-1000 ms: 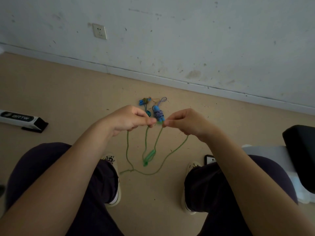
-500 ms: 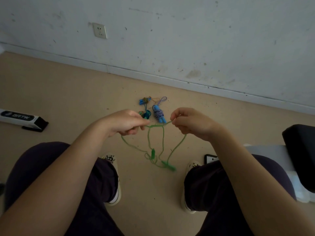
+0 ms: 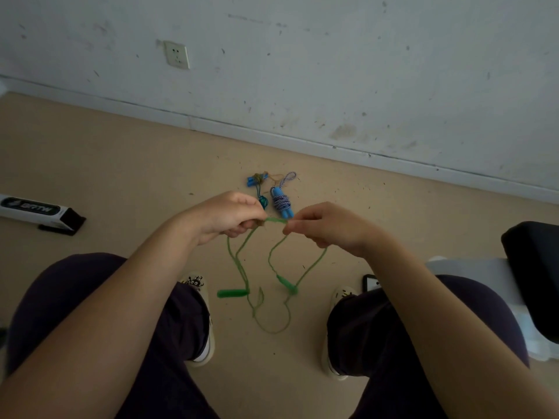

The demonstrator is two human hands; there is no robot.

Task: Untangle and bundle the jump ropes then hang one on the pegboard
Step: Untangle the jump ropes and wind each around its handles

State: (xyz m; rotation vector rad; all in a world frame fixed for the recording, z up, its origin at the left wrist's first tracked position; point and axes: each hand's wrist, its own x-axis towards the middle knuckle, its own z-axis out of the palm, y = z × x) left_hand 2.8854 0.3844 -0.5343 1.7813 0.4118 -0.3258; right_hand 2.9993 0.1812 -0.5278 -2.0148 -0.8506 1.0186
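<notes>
A thin green jump rope (image 3: pixel 242 267) hangs in loops between my knees. My left hand (image 3: pixel 225 214) grips it together with a bit of brown twine, and my right hand (image 3: pixel 323 225) pinches it a short way to the right. A short taut piece spans the two hands. Its two green handles (image 3: pixel 232 293) (image 3: pixel 287 284) dangle near the floor. Beyond my hands a bundled blue-and-white rope with blue handles (image 3: pixel 281 202) lies on the floor. Beside it lies a teal rope with blue handles (image 3: pixel 257 184), tied with brown twine. No pegboard is in view.
A white wall with a socket (image 3: pixel 177 54) stands close ahead. A white-and-black box (image 3: pixel 36 211) lies on the floor at the left. At the right are a black seat (image 3: pixel 535 273), a white surface (image 3: pixel 472 270) and a phone (image 3: pixel 370 282) by my right shoe.
My hands have drawn apart along the green rope. The loops have dropped lower and spread, and the two green handles now hang separated.
</notes>
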